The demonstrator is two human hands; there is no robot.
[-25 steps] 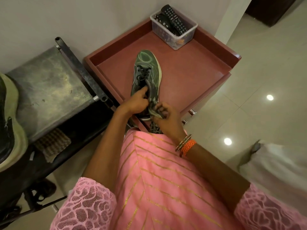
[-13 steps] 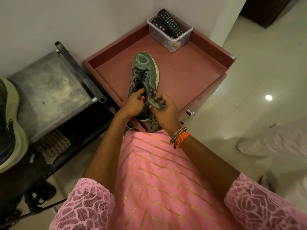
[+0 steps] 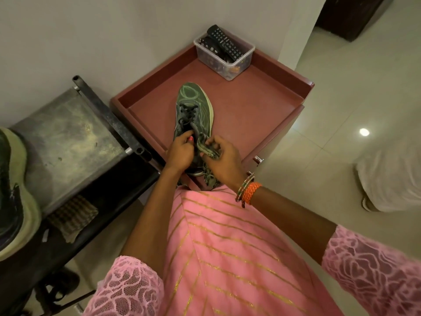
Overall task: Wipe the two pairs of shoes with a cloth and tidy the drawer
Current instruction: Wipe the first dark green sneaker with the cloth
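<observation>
A dark green sneaker point(image 3: 196, 106) with a pale sole lies toe away from me on the reddish-brown drawer unit top point(image 3: 250, 110). My left hand point(image 3: 180, 151) grips the shoe at its collar, thumb at the tongue. My right hand point(image 3: 221, 158) holds a crumpled grey-green cloth point(image 3: 207, 151) against the shoe's heel side; a tail of the cloth hangs below the hand. A second, larger dark shoe point(image 3: 11, 192) with a pale sole rests at the far left edge on the metal rack.
A clear plastic box point(image 3: 224, 54) with remote controls stands at the tray's far corner by the wall. A black metal rack point(image 3: 63, 142) stands to the left, with a woven mat point(image 3: 73, 215) on its lower shelf. White bedding point(image 3: 387, 174) lies right, across the tiled floor.
The view has shifted slightly. My right hand has worked the cloth a little along the shoe's heel side; my left hand keeps its hold on the collar.
</observation>
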